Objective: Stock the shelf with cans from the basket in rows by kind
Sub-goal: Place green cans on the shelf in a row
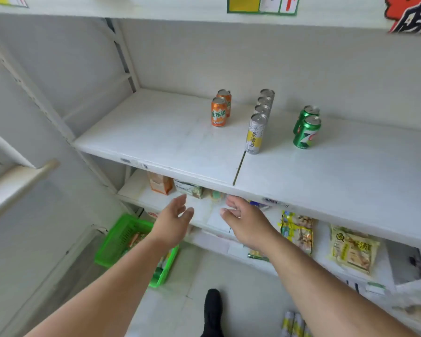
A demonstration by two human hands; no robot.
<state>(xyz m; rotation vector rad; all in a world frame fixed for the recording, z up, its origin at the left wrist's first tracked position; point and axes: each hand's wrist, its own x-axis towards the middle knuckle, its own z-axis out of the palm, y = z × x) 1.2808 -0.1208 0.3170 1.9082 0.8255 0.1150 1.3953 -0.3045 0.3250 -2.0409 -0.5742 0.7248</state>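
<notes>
Three rows started on the shelf [170, 132]—orange cans [218, 115], silver cans [256, 133], green cans [307, 132]; basket [122, 235] still holds stock; my left hand [171, 221] and right hand [246, 223] are empty, fingers relaxed.

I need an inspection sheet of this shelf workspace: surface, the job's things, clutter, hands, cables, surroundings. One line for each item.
Surface: white shelf, with a seam between two boards.
Job's things: three rows running front to back: two orange cans, four silver cans, two green cans; green basket on the floor at the lower left, contents blurred.
Clutter: nothing seen on the stocked shelf.
Hands: left hand and right hand both open and holding nothing, below the shelf's front edge.
Cables: nothing seen.
Surroundings: lower shelves hold a carton and snack bags; paper signs above.
</notes>
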